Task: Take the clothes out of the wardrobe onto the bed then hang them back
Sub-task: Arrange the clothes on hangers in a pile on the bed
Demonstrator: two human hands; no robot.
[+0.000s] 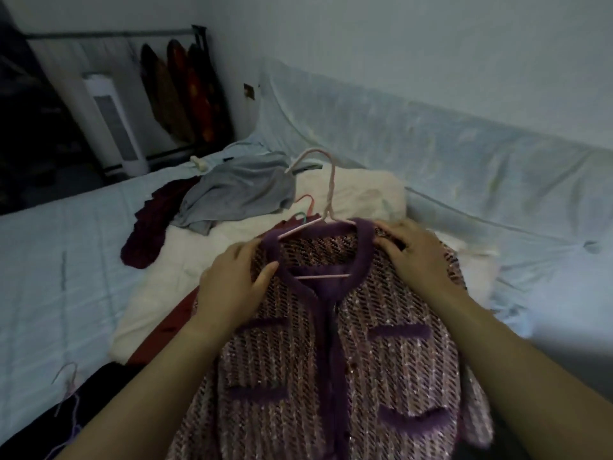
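The left hand (232,287) lies on one shoulder of the pink-and-purple tweed cardigan (331,360) with its thumb spread. Whether it grips, I cannot tell. The right hand (414,257) curls on the other shoulder beside the collar. The cardigan lies mid-frame on the bed (49,260) with a pink hanger (328,194) through its neck, so this looks like the re-hanging step. Next, the shoulders probably need seating on the hanger. The hook can then be lifted toward the wardrobe rail (109,34) at upper left.

White tower fan (112,127) stands upright, upper left. Right of fan: small dark plate (248,91) on pale wall (398,44). Just lower right of fan: small white object (198,162), unclear what. Further right: sheer bluish netting (447,154).
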